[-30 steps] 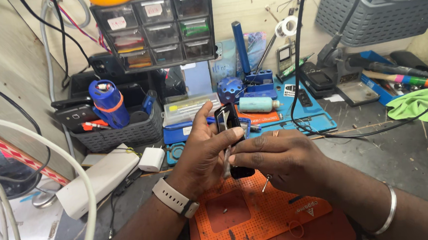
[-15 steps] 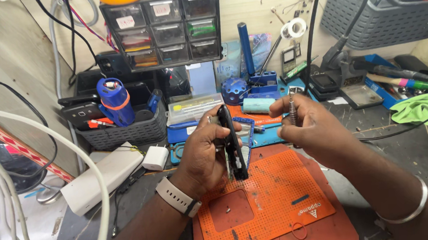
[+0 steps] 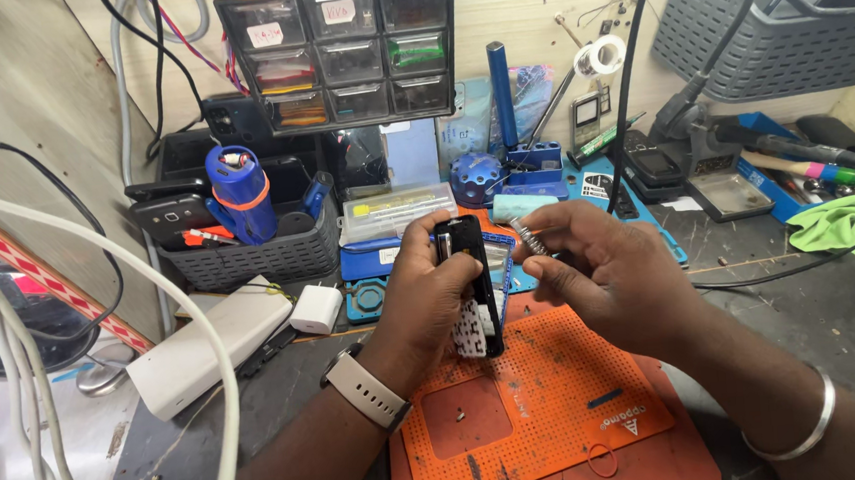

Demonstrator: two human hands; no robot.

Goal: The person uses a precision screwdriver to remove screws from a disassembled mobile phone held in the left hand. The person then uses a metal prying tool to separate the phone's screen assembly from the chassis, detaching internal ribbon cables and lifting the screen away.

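Note:
My left hand (image 3: 431,295) grips a small black phone (image 3: 474,287) upright on its lower end over the orange perforated mat (image 3: 551,422); the phone's pale inside shows near the bottom. My right hand (image 3: 600,273) is just to the right of the phone, apart from it, and pinches a thin metal tool with a ribbed handle (image 3: 525,235) between thumb and forefinger. A pale watch sits on my left wrist and a metal bangle on my right.
A grey drawer cabinet (image 3: 339,51) stands at the back. A blue cylinder (image 3: 239,193) rests in a grey basket (image 3: 258,252) to the left. Nearby are a white power bank (image 3: 209,345), a white charger (image 3: 314,308), a green cloth (image 3: 853,225), and black cables.
My right hand came off the phone and moved right, and now holds the ribbed metal tool. The left hand keeps the phone upright on the mat.

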